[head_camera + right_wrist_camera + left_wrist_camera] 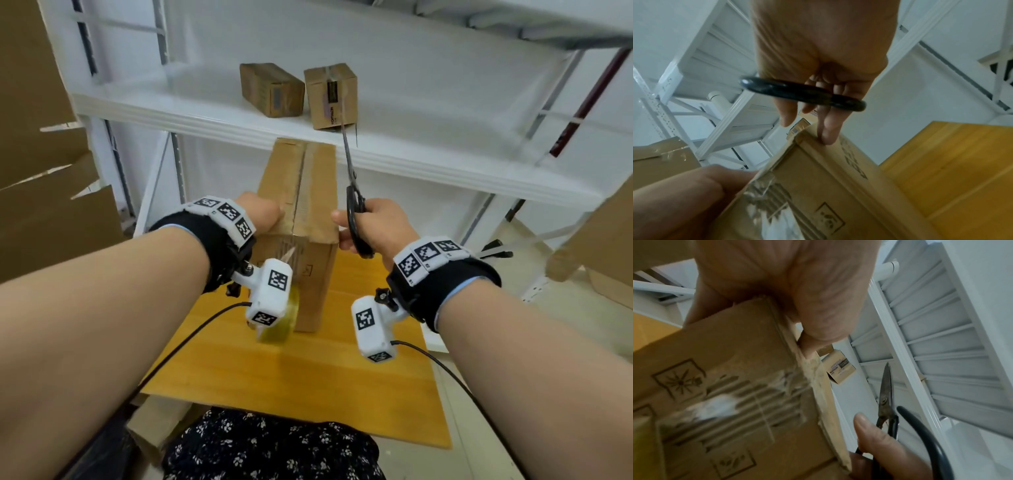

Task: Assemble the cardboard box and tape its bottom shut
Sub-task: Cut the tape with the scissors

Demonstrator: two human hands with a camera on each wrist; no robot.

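A tall cardboard box (pixel 301 192) stands on a yellow wooden board (pixel 308 377), its top flaps closed along a taped seam. My left hand (pixel 269 216) grips the box's upper left corner (pixel 735 386), fingers curled over the edge. My right hand (pixel 356 228) holds black-handled scissors (pixel 354 205), blades together and pointing up and away. The free fingertips (pixel 826 138) of that hand touch the box's right top edge. A yellowish tape roll (pixel 279 325) sits against the box's near face, below my left wrist. Shiny clear tape (pixel 760 194) runs down that face.
A white metal shelf (pixel 411 154) crosses just behind the box and carries two small cardboard boxes (pixel 270 89), (pixel 330 96). Flattened cardboard (pixel 41 188) leans at the left, and more cardboard (pixel 599 246) stands at the right. Camera cables trail over the board.
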